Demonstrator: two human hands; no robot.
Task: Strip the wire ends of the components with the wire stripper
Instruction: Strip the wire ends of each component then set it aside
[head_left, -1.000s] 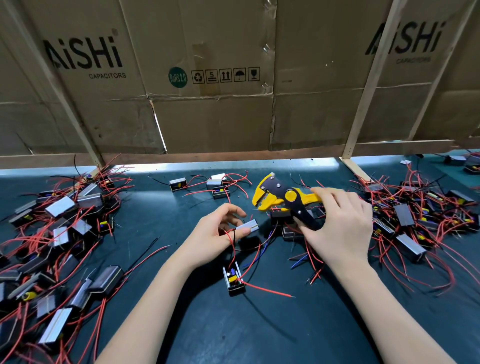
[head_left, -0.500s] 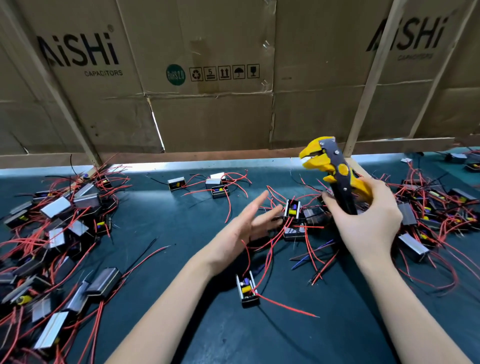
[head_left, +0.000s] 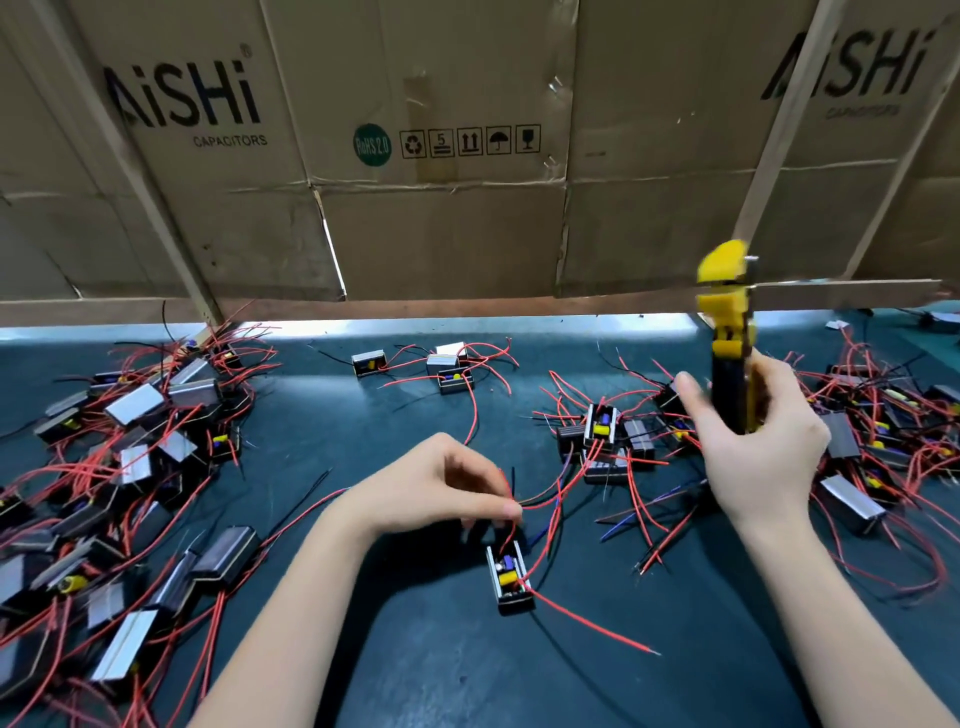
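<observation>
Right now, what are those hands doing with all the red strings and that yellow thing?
A person is getting little electronic parts ready by peeling their wire ends. The right hand holds the yellow wire stripper upright in the air, away from any wire. The left hand pinches a red wire of the small component lying on the dark table. Piles of similar parts with red wires lie on both sides.

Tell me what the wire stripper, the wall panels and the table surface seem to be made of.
Wire stripper: glossy yellow and black, probably plastic over metal; blurred.
Wall panels: brown cardboard, matte, with creases, tape and printed box marks.
Table surface: dark teal, matte, perhaps a rubber or fabric mat.
</observation>
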